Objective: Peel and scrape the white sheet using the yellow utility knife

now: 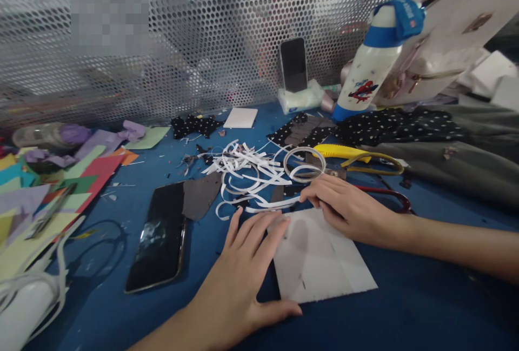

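Observation:
A whitish square card [320, 259] with grey smudges lies flat on the blue table in front of me. My left hand [247, 275] is spread over its left edge, fingers apart and thumb by the near corner. At the card's far edge, my right hand [348, 207] has its fingers bent together at the end of a white paper strip [279, 203]. Just beyond both hands is a tangled heap of white paper strips [247, 164]. A round pale ring [285, 161] sits at the heap's right side.
A smartphone [158, 237] lies left of my left hand. Coloured paper [97, 170] and a white cable [60, 264] fill the left side. A yellow-handled tool [340, 152], dotted black cloth [397, 126] and bottle [368, 70] stand or lie right, before a perforated metal panel [211, 32].

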Action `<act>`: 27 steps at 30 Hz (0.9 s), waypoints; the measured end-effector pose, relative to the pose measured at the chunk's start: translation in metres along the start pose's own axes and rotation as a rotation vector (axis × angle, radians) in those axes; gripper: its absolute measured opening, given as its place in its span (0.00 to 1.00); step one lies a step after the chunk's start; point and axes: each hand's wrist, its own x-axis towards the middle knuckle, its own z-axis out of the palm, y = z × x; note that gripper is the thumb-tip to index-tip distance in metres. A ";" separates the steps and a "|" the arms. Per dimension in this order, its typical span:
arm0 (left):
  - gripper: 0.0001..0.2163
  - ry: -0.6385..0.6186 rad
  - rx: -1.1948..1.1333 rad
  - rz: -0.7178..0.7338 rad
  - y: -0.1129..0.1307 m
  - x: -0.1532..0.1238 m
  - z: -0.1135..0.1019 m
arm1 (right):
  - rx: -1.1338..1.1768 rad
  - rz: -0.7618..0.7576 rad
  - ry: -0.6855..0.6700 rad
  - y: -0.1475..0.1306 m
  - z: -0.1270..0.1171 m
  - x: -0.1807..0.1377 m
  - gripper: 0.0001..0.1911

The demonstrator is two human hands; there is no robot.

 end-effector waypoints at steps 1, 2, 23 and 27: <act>0.48 -0.002 0.000 -0.001 0.000 0.000 0.000 | -0.002 -0.003 0.000 0.000 0.000 0.000 0.19; 0.47 -0.006 0.000 -0.001 0.000 0.000 0.000 | -0.008 -0.007 0.001 0.000 0.000 0.000 0.19; 0.45 -0.021 0.010 -0.010 0.002 0.000 -0.002 | -0.116 -0.062 -0.033 -0.001 0.002 0.002 0.21; 0.44 -0.029 0.007 -0.007 0.002 0.000 -0.003 | -0.076 -0.069 -0.028 0.000 0.001 0.001 0.21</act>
